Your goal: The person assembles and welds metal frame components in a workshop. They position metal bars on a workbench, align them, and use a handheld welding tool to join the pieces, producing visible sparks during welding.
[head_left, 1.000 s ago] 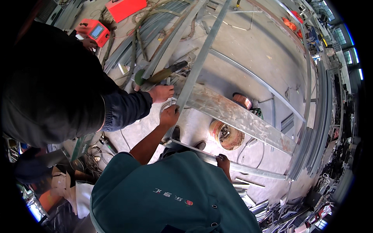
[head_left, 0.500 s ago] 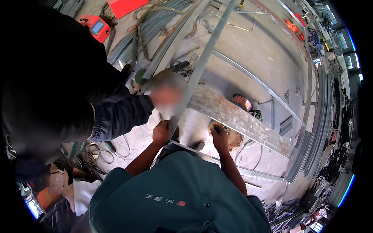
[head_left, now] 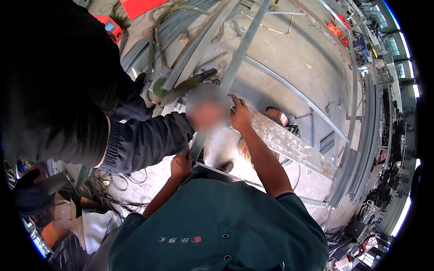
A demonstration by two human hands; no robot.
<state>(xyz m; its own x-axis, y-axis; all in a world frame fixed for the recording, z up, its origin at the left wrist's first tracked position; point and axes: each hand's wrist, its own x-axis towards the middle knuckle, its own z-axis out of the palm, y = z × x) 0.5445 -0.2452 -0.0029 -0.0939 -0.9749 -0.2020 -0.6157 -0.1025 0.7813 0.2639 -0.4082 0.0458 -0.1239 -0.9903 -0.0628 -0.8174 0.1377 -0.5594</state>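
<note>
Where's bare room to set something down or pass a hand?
Biggest patch: floor inside the frame, between long diagonal beam, slim cross rail and outer right rail. Smaller gap: between that cross rail and wide plate, left of copper spool. Crowded: around left hand and right hand, near co-worker's sleeve; lower-left cables too.

I look through one fisheye camera worn on the person's head, the left of a side-by-side pair, facing steeply down and ahead. Nearest me, the green shirt (head_left: 199, 214) fills the bottom of the frame; the left hand (head_left: 181, 165) and right hand (head_left: 240, 114) lie farther off, around the centre. A co-worker's dark sleeve (head_left: 149, 142) looms close at left. Floor (head_left: 298, 63) stretches toward the top, and distant windows (head_left: 393, 44) curve along the right rim.
</note>
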